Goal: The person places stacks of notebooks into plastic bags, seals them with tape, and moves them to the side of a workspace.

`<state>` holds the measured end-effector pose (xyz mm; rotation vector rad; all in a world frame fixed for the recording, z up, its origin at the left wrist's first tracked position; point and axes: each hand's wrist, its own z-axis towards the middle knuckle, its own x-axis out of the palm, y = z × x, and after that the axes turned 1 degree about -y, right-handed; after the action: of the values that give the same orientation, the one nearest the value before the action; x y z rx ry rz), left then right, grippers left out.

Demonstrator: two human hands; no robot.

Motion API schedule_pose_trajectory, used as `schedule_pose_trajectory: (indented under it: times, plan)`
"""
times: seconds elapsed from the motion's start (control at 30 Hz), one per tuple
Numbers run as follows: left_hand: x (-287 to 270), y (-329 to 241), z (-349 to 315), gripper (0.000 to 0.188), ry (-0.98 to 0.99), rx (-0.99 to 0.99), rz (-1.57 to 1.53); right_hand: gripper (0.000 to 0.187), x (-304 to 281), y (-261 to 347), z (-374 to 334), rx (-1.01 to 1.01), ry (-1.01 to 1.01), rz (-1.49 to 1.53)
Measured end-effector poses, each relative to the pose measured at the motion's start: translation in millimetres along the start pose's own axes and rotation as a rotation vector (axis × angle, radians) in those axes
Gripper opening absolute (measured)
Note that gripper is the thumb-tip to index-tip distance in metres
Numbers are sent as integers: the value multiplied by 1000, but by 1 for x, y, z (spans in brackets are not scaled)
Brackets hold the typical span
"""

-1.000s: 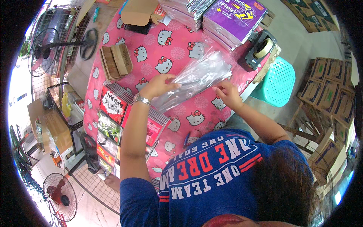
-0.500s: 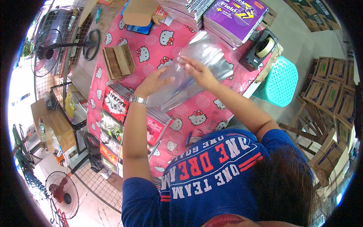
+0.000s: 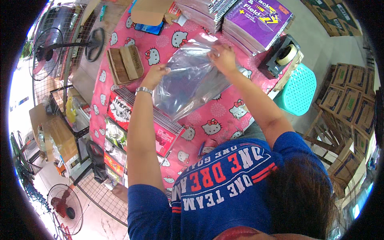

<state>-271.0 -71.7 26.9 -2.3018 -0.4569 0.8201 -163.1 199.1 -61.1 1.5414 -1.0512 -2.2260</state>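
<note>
Between my hands a clear plastic bag [image 3: 182, 82] is spread out above the pink patterned tablecloth [image 3: 192, 152]. My left hand [image 3: 155, 76], with a metal watch on the wrist, pinches the bag's left edge. At its upper right side, my right hand [image 3: 224, 59] grips the plastic with curled fingers. Just left of my left hand lies a folded piece of brown cardboard [image 3: 126, 64]. Below it, stacks of notebooks with red covers [image 3: 120, 110] line the table's left side, partly covered by my left forearm.
Purple-covered notebooks [image 3: 258, 22] are piled at the far right, beside a black tape dispenser [image 3: 278, 56]. A blue phone [image 3: 150, 28] lies at the far edge. Right of the table stands a turquoise stool [image 3: 298, 90]; cardboard boxes [image 3: 350, 92] are stacked beyond. Fans [image 3: 66, 206] stand at left.
My hands have moved apart, the left one slightly left and the right one up and right. Both have closed on the plastic bag, which is now stretched wider between them.
</note>
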Motion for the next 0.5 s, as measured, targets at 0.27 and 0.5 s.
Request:
schedule_pose_trajectory:
  times: [0.27, 0.5]
  plan:
    - [1, 32, 18, 46, 16, -43, -63, 18, 4, 8, -13, 28, -66, 103]
    - [9, 19, 16, 67, -273, -269, -360, 27, 2, -7, -15, -52, 149, 266]
